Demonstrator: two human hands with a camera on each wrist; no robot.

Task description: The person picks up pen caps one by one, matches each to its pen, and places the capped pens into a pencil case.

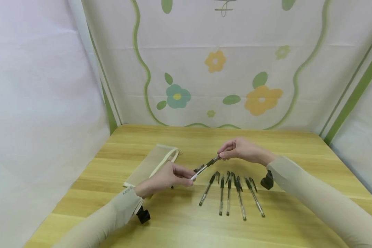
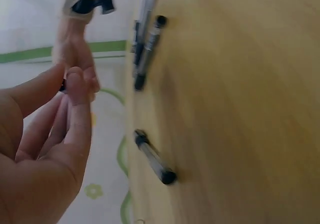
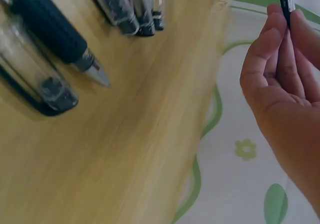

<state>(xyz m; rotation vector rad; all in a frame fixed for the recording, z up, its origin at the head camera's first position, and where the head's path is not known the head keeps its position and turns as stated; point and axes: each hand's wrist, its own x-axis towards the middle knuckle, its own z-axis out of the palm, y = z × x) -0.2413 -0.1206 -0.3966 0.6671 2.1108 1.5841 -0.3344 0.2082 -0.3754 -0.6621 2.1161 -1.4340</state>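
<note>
A clear-barrelled pen with a black grip (image 1: 210,162) slants between my two hands above the table. My left hand (image 1: 168,177) pinches its lower end between thumb and fingers. At the upper end, my right hand (image 1: 245,151) pinches the capped tip. In the right wrist view, the thumb and fingers of that hand close on the pen's dark end (image 3: 286,8). Several similar pens, one of them this pen (image 1: 222,196), lie fanned out below with loose caps, such as this cap (image 1: 253,184), beside their tips. Another pen (image 1: 199,168) is partly hidden behind my left hand.
A flat beige pouch (image 1: 152,162) with a pale zipper edge lies left, partly covered by my left hand. The wooden table (image 1: 297,144) meets a white flowered cloth (image 1: 192,69) at the back, and white cloth walls (image 1: 34,103) stand at both sides.
</note>
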